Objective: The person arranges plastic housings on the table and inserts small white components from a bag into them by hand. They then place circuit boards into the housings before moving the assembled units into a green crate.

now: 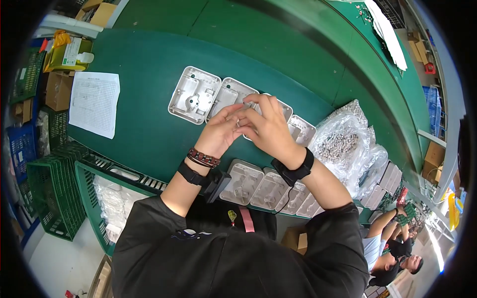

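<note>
My left hand (219,131) and my right hand (268,124) meet above a row of pale grey moulded housings. Their fingertips are pinched together, and whatever sits between them is too small and covered to make out. Beneath the hands lies one housing (229,94), partly hidden. Left of it a full housing (194,94) shows its open inside, with a round boss and a dark hole. Past my right hand another housing (301,130) lies partly covered. Nearer my body, a second row of housings (242,182) lines the table edge.
A clear plastic bag of small metal parts (340,145) lies right of the housings. A printed sheet (94,104) rests on the green table (144,64) at left. A green crate (94,198) with wrapped pieces stands at lower left. Other people (390,248) sit at far right.
</note>
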`<act>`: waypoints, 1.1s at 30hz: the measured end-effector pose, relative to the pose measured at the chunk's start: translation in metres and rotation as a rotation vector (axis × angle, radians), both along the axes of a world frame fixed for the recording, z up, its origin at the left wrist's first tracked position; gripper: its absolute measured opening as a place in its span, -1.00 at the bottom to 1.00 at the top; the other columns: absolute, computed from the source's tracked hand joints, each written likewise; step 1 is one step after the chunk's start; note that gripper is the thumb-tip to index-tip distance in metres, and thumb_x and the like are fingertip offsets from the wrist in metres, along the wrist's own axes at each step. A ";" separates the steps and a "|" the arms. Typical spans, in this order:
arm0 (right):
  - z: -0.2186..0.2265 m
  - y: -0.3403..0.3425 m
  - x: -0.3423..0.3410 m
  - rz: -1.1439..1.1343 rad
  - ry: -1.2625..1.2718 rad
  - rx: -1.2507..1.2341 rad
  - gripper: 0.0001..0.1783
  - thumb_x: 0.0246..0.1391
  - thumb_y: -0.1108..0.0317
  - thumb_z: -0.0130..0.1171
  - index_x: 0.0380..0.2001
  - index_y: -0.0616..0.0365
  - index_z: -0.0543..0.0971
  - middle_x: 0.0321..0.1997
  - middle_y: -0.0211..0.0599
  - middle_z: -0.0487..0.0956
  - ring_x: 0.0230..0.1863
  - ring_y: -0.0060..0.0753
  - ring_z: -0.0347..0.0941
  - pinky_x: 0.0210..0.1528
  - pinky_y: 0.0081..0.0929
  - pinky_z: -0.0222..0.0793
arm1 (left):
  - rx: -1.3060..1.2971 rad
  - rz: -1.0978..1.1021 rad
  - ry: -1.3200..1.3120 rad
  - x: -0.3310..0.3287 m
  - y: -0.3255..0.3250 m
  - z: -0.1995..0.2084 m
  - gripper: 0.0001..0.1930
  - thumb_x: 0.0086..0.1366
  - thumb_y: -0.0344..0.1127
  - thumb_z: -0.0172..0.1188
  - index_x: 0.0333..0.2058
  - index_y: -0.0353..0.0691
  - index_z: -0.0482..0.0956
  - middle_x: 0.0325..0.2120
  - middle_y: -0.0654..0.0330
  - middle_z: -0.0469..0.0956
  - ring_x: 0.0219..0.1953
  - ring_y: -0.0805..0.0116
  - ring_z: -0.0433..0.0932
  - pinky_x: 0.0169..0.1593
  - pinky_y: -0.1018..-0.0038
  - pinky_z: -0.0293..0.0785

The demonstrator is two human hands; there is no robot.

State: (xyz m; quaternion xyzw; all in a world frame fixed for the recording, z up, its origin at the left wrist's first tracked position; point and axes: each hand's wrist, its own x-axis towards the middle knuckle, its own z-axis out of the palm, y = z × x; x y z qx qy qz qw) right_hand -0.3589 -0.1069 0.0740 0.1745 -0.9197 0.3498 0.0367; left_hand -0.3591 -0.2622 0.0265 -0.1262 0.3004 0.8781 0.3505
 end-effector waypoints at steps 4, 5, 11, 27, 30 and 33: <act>-0.001 -0.008 0.004 -0.044 0.024 -0.023 -0.75 -0.37 0.38 0.28 -0.49 0.13 0.51 -0.19 -0.34 0.39 -0.19 -0.27 0.28 -0.17 -0.38 0.21 | 0.163 0.001 -0.016 -0.003 -0.003 0.011 -0.61 0.28 -0.44 -0.17 0.08 -0.39 0.14 -0.05 0.04 0.34 0.06 0.26 0.31 0.06 0.36 0.29; -0.001 -0.008 0.004 -0.060 0.014 -0.047 -0.76 -0.38 0.38 0.28 -0.50 0.15 0.51 -0.20 -0.34 0.39 -0.20 -0.27 0.29 -0.17 -0.38 0.21 | 0.219 0.002 -0.022 -0.005 -0.003 0.016 -0.60 0.28 -0.45 -0.19 0.10 -0.39 0.13 -0.04 0.03 0.33 0.07 0.26 0.30 0.07 0.36 0.28; -0.003 -0.005 0.007 -0.042 0.142 0.049 -0.82 -0.29 0.41 0.26 -0.52 0.15 0.50 -0.18 -0.34 0.40 -0.20 -0.25 0.29 -0.15 -0.35 0.21 | -0.066 -0.089 0.012 -0.007 -0.007 0.022 -0.73 0.32 -0.36 -0.21 -0.05 -0.30 0.26 -0.27 0.16 0.40 -0.26 0.44 0.41 -0.22 0.54 0.35; 0.006 0.004 -0.026 0.339 0.007 -0.018 -0.86 -0.21 0.44 0.14 -0.55 0.19 0.39 -0.54 -0.26 0.42 -0.47 -0.21 0.39 -0.40 -0.39 0.31 | -0.242 -0.335 0.052 -0.016 -0.021 0.001 -0.78 0.34 -0.16 -0.17 -0.38 -0.15 0.30 -0.70 0.43 0.15 -0.70 0.66 0.06 -0.65 0.69 -0.04; 0.000 0.011 -0.053 0.586 0.090 0.084 -0.88 -0.23 0.44 0.11 -0.55 0.19 0.40 -0.57 -0.26 0.41 -0.47 -0.21 0.40 -0.40 -0.35 0.32 | -0.255 -0.318 0.107 -0.020 -0.026 -0.004 -0.78 0.31 -0.15 -0.10 -0.38 -0.17 0.33 -0.69 0.36 0.31 -0.73 0.57 0.21 -0.67 0.60 0.09; -0.024 0.015 -0.077 0.517 0.193 0.133 -0.91 -0.25 0.42 0.08 -0.57 0.16 0.42 -0.52 -0.34 0.40 -0.43 -0.32 0.39 -0.35 -0.41 0.30 | -1.522 -0.153 0.942 -0.030 -0.020 0.003 -0.81 0.20 -0.20 0.04 -0.37 -0.20 0.35 -0.63 0.18 0.46 -0.68 0.27 0.44 -0.63 0.42 0.29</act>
